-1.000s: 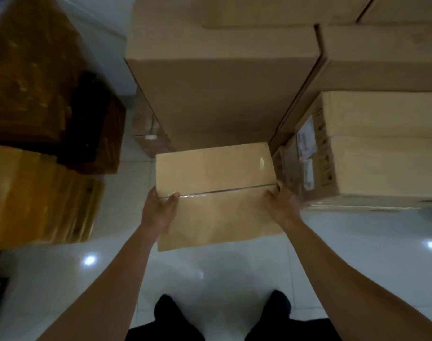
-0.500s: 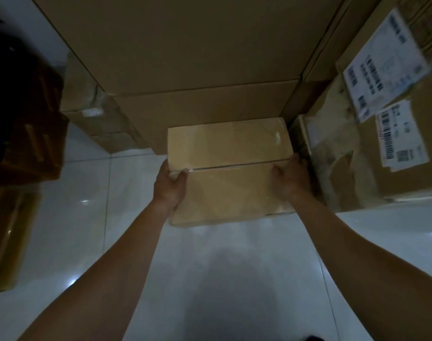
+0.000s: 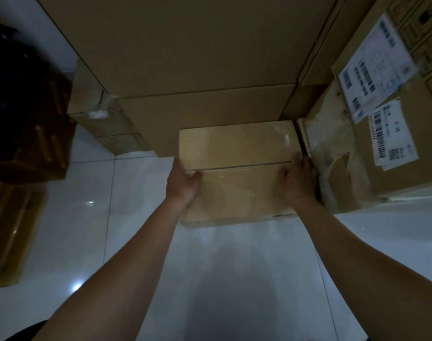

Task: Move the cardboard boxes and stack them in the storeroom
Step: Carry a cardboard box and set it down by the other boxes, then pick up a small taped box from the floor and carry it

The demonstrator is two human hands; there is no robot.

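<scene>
Cardboard down low: both hands are gripping the small box (image 3: 237, 173) at the foot of the tall stack (image 3: 185, 45).
Its far edge is sitting tight against that stack, and its right edge is running just beside the labelled carton (image 3: 387, 153) with only a dark sliver between. Open white floor (image 3: 136, 242) is lying to the left and in front. Left hand (image 3: 183, 185) is clamping the left edge, thumb on top. Right hand (image 3: 296, 183) is curling over the right edge. Both arms are reaching out long.

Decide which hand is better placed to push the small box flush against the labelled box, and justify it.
Left. The left hand grips the small box on its open side, bare floor beside it. The right hand fills the narrow gap by the labelled box, likely blocking the push.
</scene>
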